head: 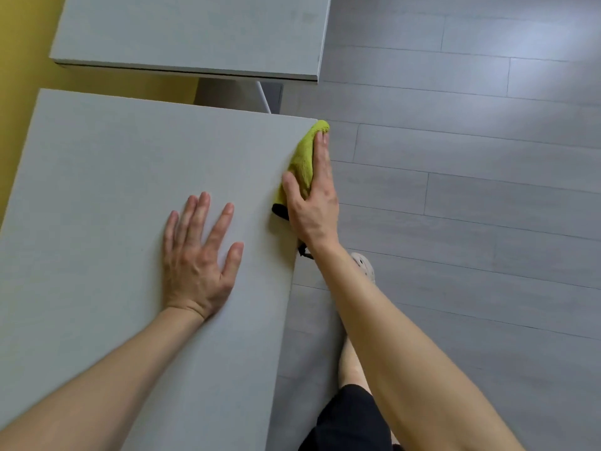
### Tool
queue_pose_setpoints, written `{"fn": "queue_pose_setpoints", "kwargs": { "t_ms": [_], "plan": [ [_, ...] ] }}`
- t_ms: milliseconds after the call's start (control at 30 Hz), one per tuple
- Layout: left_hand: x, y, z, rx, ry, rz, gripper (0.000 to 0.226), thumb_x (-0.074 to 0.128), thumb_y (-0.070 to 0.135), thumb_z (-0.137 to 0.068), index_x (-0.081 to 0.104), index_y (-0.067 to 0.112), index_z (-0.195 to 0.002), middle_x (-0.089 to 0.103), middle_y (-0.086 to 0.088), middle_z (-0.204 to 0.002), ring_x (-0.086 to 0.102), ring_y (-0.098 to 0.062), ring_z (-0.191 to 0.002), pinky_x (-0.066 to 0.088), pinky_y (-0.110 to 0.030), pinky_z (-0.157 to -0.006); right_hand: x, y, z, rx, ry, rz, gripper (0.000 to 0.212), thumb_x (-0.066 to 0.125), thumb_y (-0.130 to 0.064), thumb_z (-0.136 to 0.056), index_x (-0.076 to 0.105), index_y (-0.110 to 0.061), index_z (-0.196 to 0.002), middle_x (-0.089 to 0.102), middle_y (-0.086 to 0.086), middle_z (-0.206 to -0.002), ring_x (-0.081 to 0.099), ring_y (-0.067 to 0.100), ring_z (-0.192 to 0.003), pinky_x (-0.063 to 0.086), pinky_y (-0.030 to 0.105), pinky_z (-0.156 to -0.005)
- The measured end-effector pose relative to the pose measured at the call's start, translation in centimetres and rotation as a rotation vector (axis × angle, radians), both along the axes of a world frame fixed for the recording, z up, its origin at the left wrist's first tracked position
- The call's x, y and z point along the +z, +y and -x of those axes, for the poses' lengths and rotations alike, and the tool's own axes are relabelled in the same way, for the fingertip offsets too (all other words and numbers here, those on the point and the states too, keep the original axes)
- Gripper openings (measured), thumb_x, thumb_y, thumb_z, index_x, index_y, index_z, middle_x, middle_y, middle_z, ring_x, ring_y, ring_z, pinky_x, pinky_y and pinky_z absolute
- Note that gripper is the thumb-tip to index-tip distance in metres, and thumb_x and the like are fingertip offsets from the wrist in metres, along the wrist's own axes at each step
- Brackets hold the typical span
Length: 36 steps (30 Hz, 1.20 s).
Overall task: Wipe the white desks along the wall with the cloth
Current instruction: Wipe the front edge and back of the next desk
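A white desk (107, 177) fills the left and middle of the head view. My left hand (198, 255) lies flat on its top, fingers spread, holding nothing. Along the desk's right edge near the far corner, my right hand (313, 203) presses a yellow-green cloth (304, 157) against the edge, thumb on the top and fingers over the side. The cloth's tip pokes out past the far right corner. A second white desk (195, 30) stands beyond, separated by a narrow gap.
A yellow wall (19, 76) runs along the left behind both desks. Grey plank floor (471, 190) spreads to the right. My leg and a light shoe (364, 265) show below the desk's right edge. A white desk leg (264, 99) shows in the gap.
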<state>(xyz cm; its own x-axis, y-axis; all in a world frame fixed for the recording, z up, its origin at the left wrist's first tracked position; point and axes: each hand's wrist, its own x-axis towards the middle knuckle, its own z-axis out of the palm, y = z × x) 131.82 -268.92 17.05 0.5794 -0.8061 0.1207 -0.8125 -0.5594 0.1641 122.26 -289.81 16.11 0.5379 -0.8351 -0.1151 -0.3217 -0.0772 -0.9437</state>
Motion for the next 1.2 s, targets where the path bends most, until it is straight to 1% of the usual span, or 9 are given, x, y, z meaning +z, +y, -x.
{"fn": "queue_pose_setpoints", "kwargs": {
  "t_ms": [133, 300, 433, 533, 700, 833, 967, 1067, 1200],
  "plan": [
    [0.1, 0.0, 0.1, -0.043, -0.016, 0.001, 0.064, 0.050, 0.051, -0.105, 0.047, 0.030, -0.165, 0.028, -0.007, -0.178, 0.022, -0.033, -0.166, 0.020, -0.066, -0.130, 0.5, 8.5, 5.6, 0.079, -0.033, -0.026, 0.087, 0.071, -0.020, -0.106, 0.016, -0.014, -0.174, 0.007, -0.002, -0.183, 0.010, 0.009, -0.168, 0.016, 0.014, -0.128],
    [0.1, -0.1, 0.0, -0.056, -0.029, 0.010, 0.063, 0.050, 0.054, -0.105, 0.049, 0.031, -0.163, 0.031, -0.006, -0.177, 0.024, -0.035, -0.166, 0.022, -0.068, -0.128, 0.3, 5.0, 4.3, 0.138, -0.032, -0.074, 0.086, 0.065, -0.031, -0.108, 0.012, -0.022, -0.175, 0.005, -0.006, -0.183, 0.010, 0.004, -0.167, 0.014, 0.010, -0.127],
    [-0.1, -0.2, -0.2, -0.059, -0.034, 0.012, 0.063, 0.050, 0.053, -0.104, 0.049, 0.032, -0.163, 0.032, -0.005, -0.177, 0.024, -0.034, -0.166, 0.022, -0.067, -0.129, 0.0, -1.6, -0.4, 0.049, 0.005, -0.008, 0.082, 0.063, -0.033, -0.109, 0.014, -0.025, -0.175, 0.011, -0.007, -0.182, 0.016, 0.007, -0.165, 0.011, -0.009, -0.105],
    [-0.1, -0.1, 0.0, -0.047, -0.037, 0.031, 0.062, 0.051, 0.052, -0.104, 0.049, 0.032, -0.163, 0.032, -0.005, -0.177, 0.024, -0.034, -0.166, 0.022, -0.067, -0.128, 0.3, 2.5, 1.8, 0.034, -0.024, -0.010, 0.081, 0.064, -0.028, -0.109, 0.017, -0.022, -0.175, 0.014, -0.007, -0.182, 0.016, 0.004, -0.165, 0.014, -0.002, -0.115],
    [-0.2, -0.2, 0.1, -0.053, -0.043, 0.031, 0.063, 0.051, 0.053, -0.105, 0.049, 0.031, -0.163, 0.032, -0.005, -0.177, 0.025, -0.034, -0.165, 0.022, -0.067, -0.129, 1.1, 11.2, 8.3, 0.159, -0.044, -0.103, 0.085, 0.064, -0.024, -0.110, 0.008, -0.023, -0.175, 0.002, -0.011, -0.183, 0.006, 0.001, -0.166, 0.013, 0.016, -0.130],
    [-0.2, -0.2, 0.1, -0.049, -0.041, 0.037, 0.062, 0.051, 0.052, -0.104, 0.049, 0.032, -0.163, 0.033, -0.005, -0.177, 0.025, -0.034, -0.165, 0.022, -0.067, -0.128, 0.5, 3.0, 2.9, 0.134, -0.035, -0.101, 0.081, 0.055, -0.037, -0.111, 0.006, -0.030, -0.175, 0.009, -0.014, -0.182, 0.017, 0.002, -0.164, 0.021, 0.020, -0.126],
    [-0.2, -0.3, 0.0, -0.044, -0.048, 0.036, 0.061, 0.052, 0.051, -0.104, 0.050, 0.032, -0.163, 0.034, -0.005, -0.176, 0.026, -0.034, -0.165, 0.023, -0.066, -0.129, 0.3, -3.5, -1.8, 0.037, -0.002, -0.022, 0.072, 0.050, -0.035, -0.114, 0.012, -0.027, -0.175, 0.013, -0.011, -0.182, 0.021, 0.004, -0.162, 0.020, 0.011, -0.115],
    [-0.2, -0.2, 0.0, -0.043, -0.047, 0.039, 0.062, 0.052, 0.052, -0.104, 0.049, 0.032, -0.163, 0.034, -0.005, -0.176, 0.025, -0.033, -0.165, 0.022, -0.066, -0.129, 0.5, 2.5, 1.5, 0.017, -0.055, -0.037, 0.073, 0.054, -0.028, -0.114, 0.015, -0.024, -0.175, 0.014, -0.011, -0.182, 0.017, -0.001, -0.163, 0.017, -0.003, -0.112],
    [-0.2, -0.2, 0.0, -0.049, -0.049, 0.028, 0.062, 0.049, 0.054, -0.105, 0.048, 0.032, -0.164, 0.032, -0.004, -0.177, 0.024, -0.033, -0.166, 0.022, -0.065, -0.129, 1.3, 14.4, 9.9, 0.122, -0.089, -0.131, 0.079, 0.058, -0.015, -0.112, 0.010, -0.023, -0.174, 0.007, -0.013, -0.182, 0.010, 0.004, -0.166, 0.017, 0.019, -0.131]
  ]
}}
